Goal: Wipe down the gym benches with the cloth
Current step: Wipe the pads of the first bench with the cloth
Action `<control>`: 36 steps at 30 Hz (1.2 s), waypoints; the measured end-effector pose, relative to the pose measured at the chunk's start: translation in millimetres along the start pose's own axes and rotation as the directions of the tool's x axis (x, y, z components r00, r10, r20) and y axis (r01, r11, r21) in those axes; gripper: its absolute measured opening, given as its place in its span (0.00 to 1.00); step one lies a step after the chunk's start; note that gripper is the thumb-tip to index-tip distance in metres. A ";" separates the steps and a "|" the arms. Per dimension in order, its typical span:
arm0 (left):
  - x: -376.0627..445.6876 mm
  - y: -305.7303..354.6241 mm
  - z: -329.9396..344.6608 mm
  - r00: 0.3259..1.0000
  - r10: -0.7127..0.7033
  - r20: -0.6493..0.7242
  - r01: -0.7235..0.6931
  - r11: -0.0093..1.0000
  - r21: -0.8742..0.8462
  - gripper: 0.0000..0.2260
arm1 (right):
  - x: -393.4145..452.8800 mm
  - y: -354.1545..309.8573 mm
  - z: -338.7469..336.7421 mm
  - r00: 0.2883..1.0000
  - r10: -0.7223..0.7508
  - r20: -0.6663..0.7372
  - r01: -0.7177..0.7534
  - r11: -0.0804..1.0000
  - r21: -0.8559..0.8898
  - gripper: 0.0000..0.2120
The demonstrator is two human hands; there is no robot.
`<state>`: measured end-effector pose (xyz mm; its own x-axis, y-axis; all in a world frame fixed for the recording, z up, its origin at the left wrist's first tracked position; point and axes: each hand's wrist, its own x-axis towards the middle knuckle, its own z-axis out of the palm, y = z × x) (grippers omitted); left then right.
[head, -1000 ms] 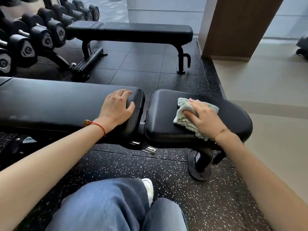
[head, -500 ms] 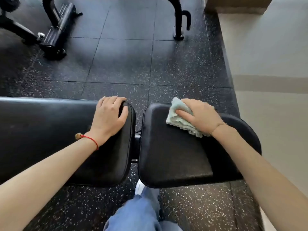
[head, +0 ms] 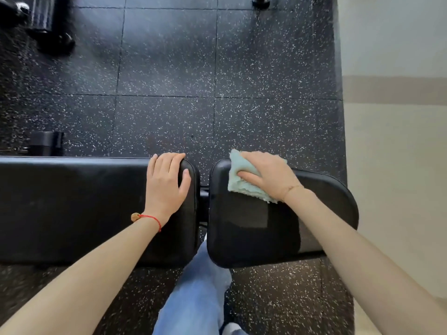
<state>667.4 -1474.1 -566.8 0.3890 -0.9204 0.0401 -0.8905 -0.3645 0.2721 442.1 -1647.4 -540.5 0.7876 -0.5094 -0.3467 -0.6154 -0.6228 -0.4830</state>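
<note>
A black padded gym bench lies across the view in two parts. Its long back pad (head: 72,209) fills the left side and its short seat pad (head: 246,233) sits on the right, with a narrow gap between them. My left hand (head: 167,187) rests flat on the far right corner of the back pad, fingertips over the far edge. My right hand (head: 268,175) presses a folded pale green cloth (head: 239,180) onto the far left corner of the seat pad, fingers spread over it.
Black speckled rubber floor tiles (head: 169,93) stretch beyond the bench. Another bench's frame (head: 46,22) shows at the top left, and one foot (head: 260,1) at the top edge. A beige floor (head: 396,165) starts right of the mat. My jeans leg (head: 196,298) stands under the gap.
The camera has tilted down over the bench. My right hand slid the cloth toward the far left corner of the seat pad. My left hand stayed on the back pad.
</note>
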 end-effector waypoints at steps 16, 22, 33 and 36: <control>0.6 -0.7 -9.3 0.996 -0.041 0.079 0.045 0.998 -0.051 0.19 | -34.9 46.1 -23.0 0.974 0.228 0.003 -0.228 0.973 0.020 0.27; -17.0 -42.2 -33.8 0.973 -0.230 -0.014 0.229 0.973 -0.022 0.22 | 27.0 -33.8 2.6 0.998 0.053 0.015 -0.054 0.995 0.088 0.20; -52.1 -224.9 -82.4 0.766 -0.633 -0.118 0.636 0.772 -0.015 0.26 | 148.8 -213.0 77.7 0.995 -0.078 0.063 0.082 0.995 -0.062 0.22; -60.4 -257.8 -90.2 0.725 -0.678 -0.124 0.679 0.733 -0.042 0.27 | 201.3 -292.4 107.7 0.979 -0.172 0.107 0.182 0.980 -0.082 0.22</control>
<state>894.7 -1311.7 -552.7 0.9147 -0.4025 -0.0363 -0.3792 -0.8859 0.2672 783.9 -1503.9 -555.7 0.8805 -0.3279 -0.3422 -0.4626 -0.7517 -0.4701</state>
